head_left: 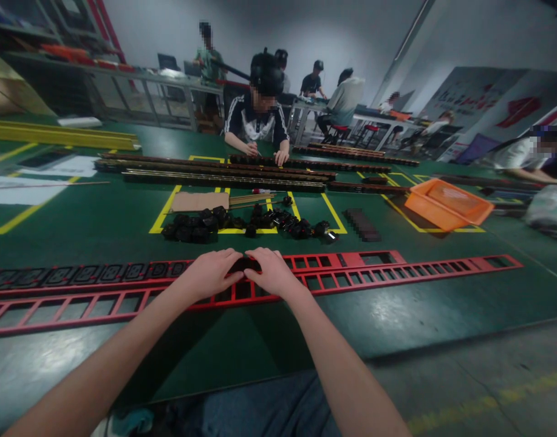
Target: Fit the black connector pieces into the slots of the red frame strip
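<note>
My left hand (215,273) and my right hand (274,273) meet over two long red slotted frames, fingers bent in. Between my fingertips is a small black socket module (249,265), mostly covered by my hands. It is over the back red frame (338,261); whether it sits in a slot I cannot tell. A row of black socket modules (89,274) fills that frame's left part, while slots to the right of my hands are open. The front red frame (485,264) lies nearer to me with bare slots. Beyond my hands is a heap of loose black modules (194,226).
A cardboard piece (200,201) and thin rods lie behind the heap. An orange basket (446,203) stands tilted at the right. Long dark strips (232,182) cross the green table (424,321). Opposite, a co-worker (257,118) bends over the strips. Yellow rails (59,135) lie far left.
</note>
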### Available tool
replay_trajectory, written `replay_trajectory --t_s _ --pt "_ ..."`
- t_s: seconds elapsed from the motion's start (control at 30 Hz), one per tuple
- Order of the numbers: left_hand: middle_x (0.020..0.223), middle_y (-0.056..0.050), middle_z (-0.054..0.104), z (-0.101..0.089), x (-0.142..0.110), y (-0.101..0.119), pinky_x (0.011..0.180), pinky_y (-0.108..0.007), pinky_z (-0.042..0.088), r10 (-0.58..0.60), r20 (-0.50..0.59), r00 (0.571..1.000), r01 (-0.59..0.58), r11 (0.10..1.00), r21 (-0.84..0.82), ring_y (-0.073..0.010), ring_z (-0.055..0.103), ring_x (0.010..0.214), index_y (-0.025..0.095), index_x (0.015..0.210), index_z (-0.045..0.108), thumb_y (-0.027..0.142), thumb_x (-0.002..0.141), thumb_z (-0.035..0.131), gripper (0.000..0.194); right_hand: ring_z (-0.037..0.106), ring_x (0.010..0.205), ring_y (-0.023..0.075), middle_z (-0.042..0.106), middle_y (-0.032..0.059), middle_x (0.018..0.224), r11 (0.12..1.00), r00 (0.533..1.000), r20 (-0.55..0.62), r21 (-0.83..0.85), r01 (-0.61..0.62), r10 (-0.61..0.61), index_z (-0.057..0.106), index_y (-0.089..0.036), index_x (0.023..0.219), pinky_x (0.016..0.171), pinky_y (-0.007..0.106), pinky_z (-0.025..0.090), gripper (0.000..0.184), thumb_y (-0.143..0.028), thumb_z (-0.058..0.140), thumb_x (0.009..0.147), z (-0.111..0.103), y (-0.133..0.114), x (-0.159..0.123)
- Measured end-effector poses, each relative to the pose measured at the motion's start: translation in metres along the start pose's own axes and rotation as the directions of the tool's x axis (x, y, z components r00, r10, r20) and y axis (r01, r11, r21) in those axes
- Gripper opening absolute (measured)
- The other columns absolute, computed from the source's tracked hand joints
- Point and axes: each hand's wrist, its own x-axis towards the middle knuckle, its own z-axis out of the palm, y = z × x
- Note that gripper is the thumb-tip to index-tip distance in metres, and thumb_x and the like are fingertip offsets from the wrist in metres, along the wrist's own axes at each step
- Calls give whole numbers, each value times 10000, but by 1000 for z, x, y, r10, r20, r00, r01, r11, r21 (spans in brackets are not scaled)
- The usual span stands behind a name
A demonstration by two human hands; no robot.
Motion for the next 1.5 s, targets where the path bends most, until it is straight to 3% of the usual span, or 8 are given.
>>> replay_trajectory --t_s 0.13,0.23,0.43,0.77,0.9,1.13,1.33,1.5 --pt "1109 -92 680 -1 13 2 830 -351 517 2 26 1000 -3 1000 24 -252 657 1007 205 1170 583 447 944 478 348 543 1198 236 632 97 1276 996 981 -180 -36 -85 77 582 -184 1292 1011 420 420 348 -268 509 962 -12 21 -2" --pt "1115 -83 680 1 16 2 843 -358 518 12 15 1000 -12 1000 0 -250 647 1025 215 1153 590 462 942 478 344 517 1220 261 582 121 1325 964 907 -368 -84 -251 204 621 -191 1251 1017 449 432 335 -221 483 947 -25 46 -3" --pt "1151 -84 677 3 13 3 874 -360 511 8 -6 1000 -8 1000 -14 -236 635 1051 226 1176 585 428 947 480 323 465 1253 359 376 117 1539 876 881 -314 -219 -430 354 569 -256 1332 954 571 449 435 -288 549 899 -27 75 -6" --pt "1142 -87 670 0 13 3 842 -351 514 -1 3 1000 1 999 -50 -238 636 1024 220 1180 581 452 947 482 343 548 1067 284 610 107 1188 855 843 -404 -225 -468 355 592 -211 1108 865 438 462 299 -133 507 832 -26 65 -4" --pt "1131 -88 669 -1 12 4 820 -355 515 -5 10 1000 6 999 -54 -240 637 1002 217 1181 584 452 948 480 347 551 1122 303 579 120 1275 864 854 -347 -186 -469 389 544 -231 1270 886 448 466 414 -172 520 861 -26 68 -4" --pt "1155 -87 667 0 12 3 823 -344 511 -10 16 1000 10 999 -50 -237 636 1017 223 1189 584 460 953 471 353 594 1078 253 606 122 1185 910 851 -374 -42 -411 367 614 -176 1141 957 406 474 288 -146 491 881 -23 77 -4" --pt "1167 -85 665 3 12 2 854 -345 510 -3 17 1000 3 1000 -20 -236 631 1047 209 1202 580 462 962 457 370 626 1014 232 587 131 1193 945 718 -626 293 -145 305 583 -171 1214 835 379 552 366 -183 426 884 -22 91 -12" --pt "1157 -81 667 2 12 3 835 -347 511 3 10 1000 -3 1000 -16 -240 632 1039 210 1204 576 461 961 458 369 636 815 165 575 102 1190 857 661 -611 505 -100 436 567 -196 1175 672 304 551 338 -240 491 848 -23 83 -15"
